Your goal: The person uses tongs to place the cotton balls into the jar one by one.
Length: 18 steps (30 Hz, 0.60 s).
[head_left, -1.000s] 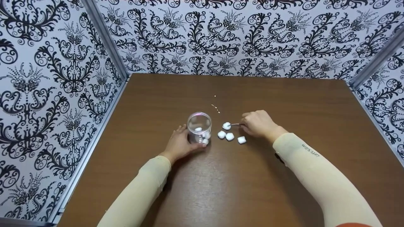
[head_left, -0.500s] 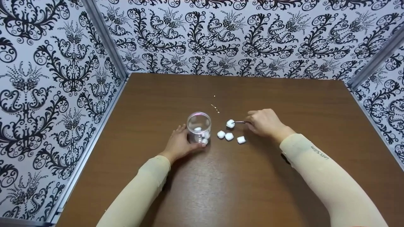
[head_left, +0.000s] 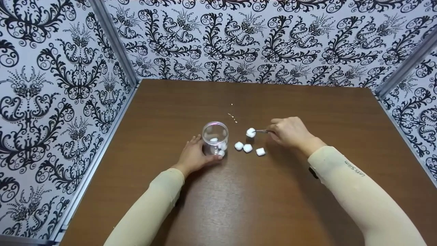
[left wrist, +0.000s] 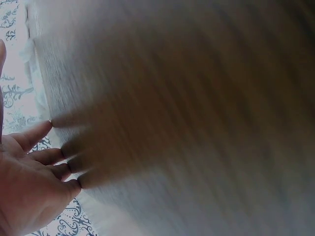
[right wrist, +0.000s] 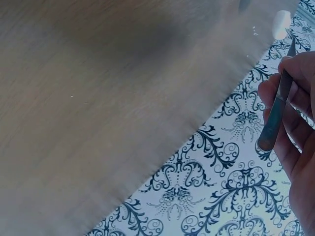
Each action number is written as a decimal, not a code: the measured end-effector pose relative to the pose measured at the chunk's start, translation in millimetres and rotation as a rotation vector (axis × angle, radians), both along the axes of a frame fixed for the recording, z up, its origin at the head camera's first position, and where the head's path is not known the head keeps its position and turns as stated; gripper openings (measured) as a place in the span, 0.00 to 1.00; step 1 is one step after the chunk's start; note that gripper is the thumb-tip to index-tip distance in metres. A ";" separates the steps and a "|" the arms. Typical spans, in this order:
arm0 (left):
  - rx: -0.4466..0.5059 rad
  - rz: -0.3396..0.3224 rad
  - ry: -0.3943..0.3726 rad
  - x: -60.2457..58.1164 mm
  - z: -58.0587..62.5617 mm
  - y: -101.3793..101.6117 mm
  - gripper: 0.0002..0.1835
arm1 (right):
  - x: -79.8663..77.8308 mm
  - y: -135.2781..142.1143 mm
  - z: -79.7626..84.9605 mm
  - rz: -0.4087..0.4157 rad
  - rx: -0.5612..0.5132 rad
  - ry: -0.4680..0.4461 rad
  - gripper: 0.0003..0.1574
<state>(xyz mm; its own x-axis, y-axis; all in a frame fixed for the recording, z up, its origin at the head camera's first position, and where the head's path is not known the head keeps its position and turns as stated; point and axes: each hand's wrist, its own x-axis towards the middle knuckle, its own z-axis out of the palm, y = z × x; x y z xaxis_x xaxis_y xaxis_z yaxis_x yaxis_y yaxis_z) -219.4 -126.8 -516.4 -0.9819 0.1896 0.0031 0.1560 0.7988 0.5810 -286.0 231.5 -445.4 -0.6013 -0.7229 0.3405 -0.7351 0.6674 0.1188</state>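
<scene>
In the head view, my left hand (head_left: 194, 155) holds a clear jar (head_left: 215, 132) upright on the table, thumb in front and fingers on its far left side. Several white cotton balls (head_left: 214, 140) lie inside the jar. My right hand (head_left: 290, 131) pinches a pair of metal tweezers (head_left: 262, 131), whose tips grip one cotton ball (head_left: 251, 132) just above the table. The right wrist view shows the tweezers (right wrist: 276, 115) between thumb and fingers, with the white ball (right wrist: 282, 24) by their tips. In the left wrist view, fingertips of my left hand (left wrist: 37, 182) touch the tabletop.
Three loose cotton balls (head_left: 247, 148) lie on the brown table (head_left: 218, 205) right of the jar. Small pale crumbs (head_left: 233, 116) are scattered behind it. Patterned wall panels (head_left: 239, 41) enclose the table at the back and sides.
My right hand has shifted right and slightly back, raising the cotton ball off the table in the tweezers. The left hand and jar stay in place.
</scene>
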 end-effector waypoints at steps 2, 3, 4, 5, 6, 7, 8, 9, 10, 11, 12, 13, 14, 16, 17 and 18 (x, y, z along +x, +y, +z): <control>0.000 0.001 0.000 0.1 0.0 -0.2 0.52 | 1.2 -1.0 1.8 0.008 -0.005 0.008 0.05; 0.001 0.002 0.000 0.3 0.0 -0.1 0.52 | 1.6 -1.5 2.3 0.011 -0.007 0.012 0.05; 0.001 0.004 0.002 0.4 0.2 0.0 0.51 | 2.2 -1.8 3.4 0.015 -0.009 0.017 0.04; 0.002 0.005 0.003 0.5 0.1 0.1 0.51 | 2.6 -2.2 4.1 0.019 -0.014 0.022 0.04; 0.003 0.006 0.003 0.5 0.1 0.3 0.51 | 3.1 -2.5 4.8 0.022 -0.018 0.026 0.04; 0.004 0.007 0.004 0.7 0.2 0.5 0.51 | 3.6 -2.8 5.3 0.025 -0.022 0.031 0.04; 0.006 0.008 0.005 0.8 0.4 0.7 0.51 | 4.0 -2.8 5.8 0.028 -0.026 0.036 0.03; 0.008 0.009 0.005 1.1 0.6 0.9 0.52 | 4.3 -2.9 6.3 0.032 -0.029 0.041 0.03; 0.008 0.009 0.004 1.2 0.8 1.0 0.52 | 4.8 -3.1 7.2 0.036 -0.032 0.046 0.03; 0.008 0.009 0.002 1.2 1.0 1.0 0.52 | 5.2 -3.2 7.8 0.040 -0.036 0.052 0.03; 0.008 0.009 -0.001 1.3 1.2 1.1 0.53 | 5.5 -3.4 8.7 0.044 -0.039 0.058 0.03; 0.008 0.009 -0.002 1.3 1.3 1.1 0.53 | 5.9 -3.8 9.8 0.050 -0.041 0.064 0.03; 0.008 0.008 -0.004 1.2 1.3 1.1 0.54 | 6.2 -4.2 10.8 0.054 -0.044 0.071 0.03; 0.009 0.007 -0.006 1.1 1.4 1.2 0.54 | 7.1 -5.5 13.2 0.060 -0.050 0.083 0.03; 0.008 0.007 -0.008 1.1 1.5 1.2 0.54 | 7.4 -6.2 14.5 0.062 -0.053 0.086 0.04; 0.007 0.007 -0.010 1.1 1.6 1.4 0.54 | 7.7 -7.2 15.9 0.063 -0.055 0.090 0.04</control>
<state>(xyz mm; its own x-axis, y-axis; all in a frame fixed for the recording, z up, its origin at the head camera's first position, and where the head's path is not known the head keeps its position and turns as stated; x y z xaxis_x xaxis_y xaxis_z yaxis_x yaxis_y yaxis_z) -218.3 -125.5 -514.8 -0.9831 0.1832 -0.0055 0.1450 0.7959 0.5877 -278.3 224.3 -429.5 -0.5202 -0.7371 0.4315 -0.7641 0.6273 0.1505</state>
